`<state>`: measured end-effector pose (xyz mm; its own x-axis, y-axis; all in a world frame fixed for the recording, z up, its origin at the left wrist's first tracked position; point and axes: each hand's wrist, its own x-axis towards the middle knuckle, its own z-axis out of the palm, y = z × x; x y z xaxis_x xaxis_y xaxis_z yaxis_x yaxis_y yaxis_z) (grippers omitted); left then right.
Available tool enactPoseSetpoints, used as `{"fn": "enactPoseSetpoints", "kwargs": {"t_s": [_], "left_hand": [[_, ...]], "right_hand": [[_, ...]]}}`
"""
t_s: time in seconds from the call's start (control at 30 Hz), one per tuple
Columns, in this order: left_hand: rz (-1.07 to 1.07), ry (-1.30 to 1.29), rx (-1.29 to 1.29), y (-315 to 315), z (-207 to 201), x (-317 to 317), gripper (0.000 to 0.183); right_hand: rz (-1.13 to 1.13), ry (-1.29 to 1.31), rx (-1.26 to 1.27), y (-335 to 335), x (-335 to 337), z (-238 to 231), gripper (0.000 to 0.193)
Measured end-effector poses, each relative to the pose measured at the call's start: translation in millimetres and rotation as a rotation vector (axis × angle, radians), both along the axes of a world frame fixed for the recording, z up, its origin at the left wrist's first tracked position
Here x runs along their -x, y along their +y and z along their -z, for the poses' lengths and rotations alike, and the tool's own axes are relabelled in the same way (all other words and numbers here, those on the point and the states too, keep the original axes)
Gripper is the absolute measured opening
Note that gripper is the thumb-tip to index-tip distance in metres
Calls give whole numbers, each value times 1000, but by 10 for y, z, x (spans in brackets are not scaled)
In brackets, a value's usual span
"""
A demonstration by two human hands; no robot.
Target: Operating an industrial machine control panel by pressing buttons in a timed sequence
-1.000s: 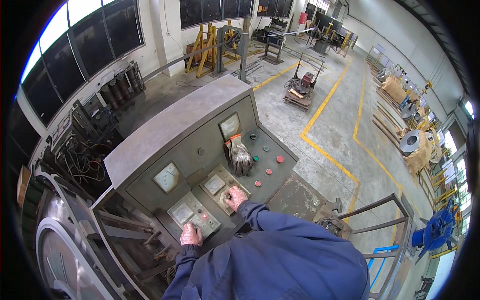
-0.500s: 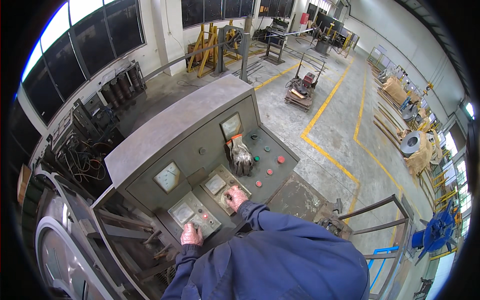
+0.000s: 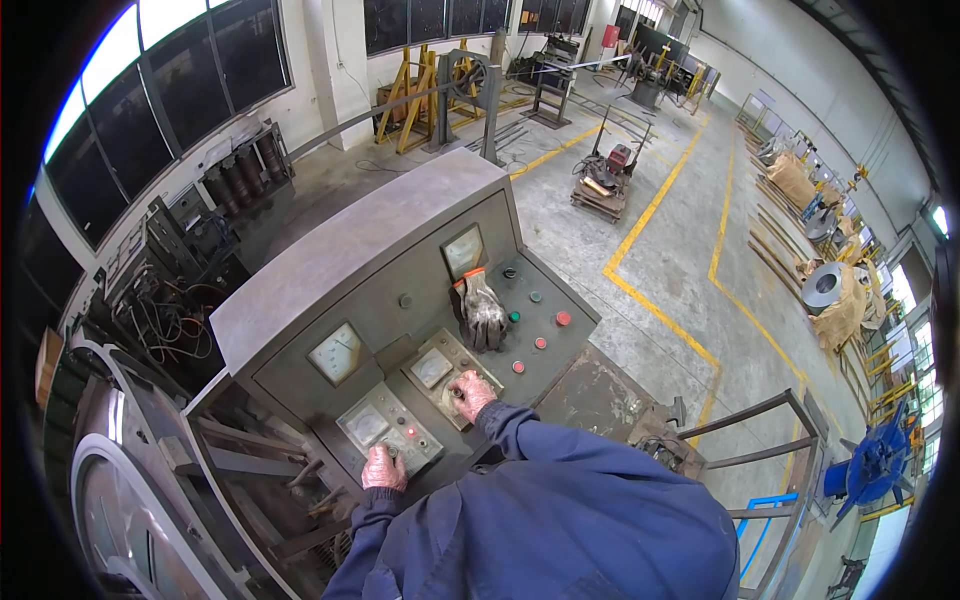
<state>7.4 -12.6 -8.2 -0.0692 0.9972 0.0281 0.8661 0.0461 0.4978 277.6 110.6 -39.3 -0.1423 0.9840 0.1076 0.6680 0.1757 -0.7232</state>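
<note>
The left hand (image 3: 384, 467) is laid on a knob at the near edge of the left meter panel (image 3: 388, 428), fingers curled over it; whether the knob is actually gripped cannot be told. The right hand (image 3: 471, 393) is closed around a knob on the right meter panel (image 3: 440, 368), just right of the first. Both panels are set into the sloping face of a grey control console (image 3: 360, 250). A red indicator light (image 3: 411, 432) is seen glowing just beyond the left hand. A pair of work gloves (image 3: 482, 312) is draped on the console beyond the right hand, with red and green push buttons (image 3: 540, 342) to their right. Farther right, yellow floor lines (image 3: 655, 305) are painted across the concrete floor.
</note>
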Motion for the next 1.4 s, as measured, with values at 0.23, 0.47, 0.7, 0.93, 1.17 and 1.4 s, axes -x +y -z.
{"fn": "enactPoseSetpoints", "kwargs": {"t_s": [0.23, 0.47, 0.7, 0.93, 1.17, 1.4], "left_hand": [[13, 0, -9, 58, 32, -16, 34], [-6, -28, 8, 37, 177, 84, 20], [58, 155, -108, 44, 980, 95, 20], [-53, -33, 66, -29, 113, 20, 19], [-72, -37, 15, 52, 562, 21, 28], [-152, -168, 160, 18, 303, 44, 24]], "right_hand": [[3, -15, -24, 42, -38, -5, 26], [-65, -83, -108, 82, -50, 167, 31], [-84, 76, -99, 105, -85, 322, 26], [-95, 14, -99, 160, -105, 313, 28], [-110, -10, -76, 204, -96, 364, 29], [-97, 4, -79, 163, -84, 327, 30]]}}
